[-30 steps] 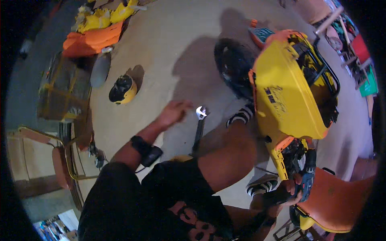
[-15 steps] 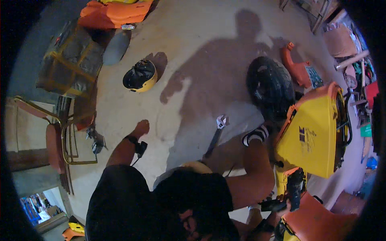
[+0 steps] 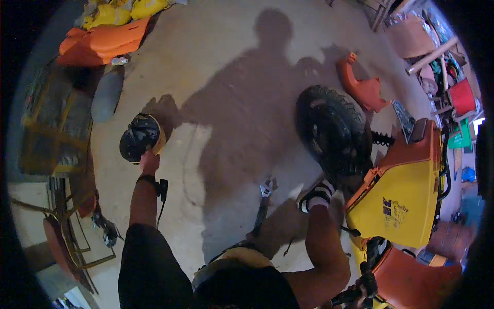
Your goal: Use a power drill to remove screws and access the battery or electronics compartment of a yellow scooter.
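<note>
The person's left hand (image 3: 149, 160) reaches straight out to a helmet (image 3: 140, 138), yellow outside and black inside, that lies with its opening turned mostly up on the bare floor (image 3: 216, 46). The fingers touch the helmet's near rim; how far they are closed on it, one cannot tell. The right hand (image 3: 362, 294), low at the picture's edge, has its fingers wrapped around a dark power tool (image 3: 368, 280) — the lower part is cut off. That tool sits just beside a red-orange seat (image 3: 417, 280) and near a large yellow panel (image 3: 396, 206) of a vehicle. An adjustable wrench (image 3: 264, 203) lies between the two arms, its bright head pointing away. A black tyre (image 3: 332, 131) stands beyond the person's striped shoe (image 3: 319, 193) — an orange part (image 3: 360, 87) lies near it.
</note>
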`<state>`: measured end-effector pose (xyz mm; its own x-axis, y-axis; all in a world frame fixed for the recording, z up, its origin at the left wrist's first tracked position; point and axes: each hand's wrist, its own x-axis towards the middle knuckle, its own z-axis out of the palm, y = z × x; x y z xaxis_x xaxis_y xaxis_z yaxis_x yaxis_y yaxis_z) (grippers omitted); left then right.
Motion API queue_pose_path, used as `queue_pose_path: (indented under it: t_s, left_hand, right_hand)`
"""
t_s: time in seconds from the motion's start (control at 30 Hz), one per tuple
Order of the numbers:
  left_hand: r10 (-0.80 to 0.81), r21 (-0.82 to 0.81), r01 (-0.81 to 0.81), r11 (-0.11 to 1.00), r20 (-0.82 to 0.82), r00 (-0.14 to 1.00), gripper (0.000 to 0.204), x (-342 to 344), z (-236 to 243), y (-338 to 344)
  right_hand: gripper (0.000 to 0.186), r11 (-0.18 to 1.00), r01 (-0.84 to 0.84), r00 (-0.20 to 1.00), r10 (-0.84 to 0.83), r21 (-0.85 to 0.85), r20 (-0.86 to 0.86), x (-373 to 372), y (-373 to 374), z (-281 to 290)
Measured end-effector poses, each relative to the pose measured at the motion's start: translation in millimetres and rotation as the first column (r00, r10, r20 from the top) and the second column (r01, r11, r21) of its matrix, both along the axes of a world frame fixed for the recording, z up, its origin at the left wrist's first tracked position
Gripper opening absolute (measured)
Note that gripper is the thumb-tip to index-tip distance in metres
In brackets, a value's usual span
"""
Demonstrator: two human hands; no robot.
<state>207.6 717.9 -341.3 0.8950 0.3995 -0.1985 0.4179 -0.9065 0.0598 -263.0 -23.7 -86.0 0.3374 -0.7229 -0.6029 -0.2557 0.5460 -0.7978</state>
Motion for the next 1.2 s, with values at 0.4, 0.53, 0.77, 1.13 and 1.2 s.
queue_pose_path:
  t_s: [0.4,0.53,0.77,1.13,1.2]
  left_hand:
    - [-0.196,-0.069,0.211,0.975,0.175,0.965,0.036,-95,-33,-53]
    - [-0.267,-0.313,0.276,0.909,0.073,0.961,0.038,-182,20,-123]
    - [-0.657,-0.411,0.571,0.711,-0.099,0.747,0.038,-297,51,-156]
    - [-0.817,-0.409,0.713,0.57,-0.19,0.544,0.036,-315,56,-166]
    - [-0.826,-0.437,0.706,0.557,-0.206,0.524,0.039,-310,54,-168]
  right_hand:
    - [0.039,0.999,-0.028,0.998,0.025,0.042,0.066,-33,22,7]
    - [0.039,0.98,-0.162,0.967,0.134,0.119,0.217,-33,20,6]
    - [0.046,0.956,-0.287,0.818,0.213,0.058,0.535,11,51,-1]
    - [0.037,0.979,-0.196,0.836,0.132,0.065,0.533,-16,57,11]
    - [0.032,0.966,-0.248,0.712,0.125,0.08,0.691,-37,45,1]
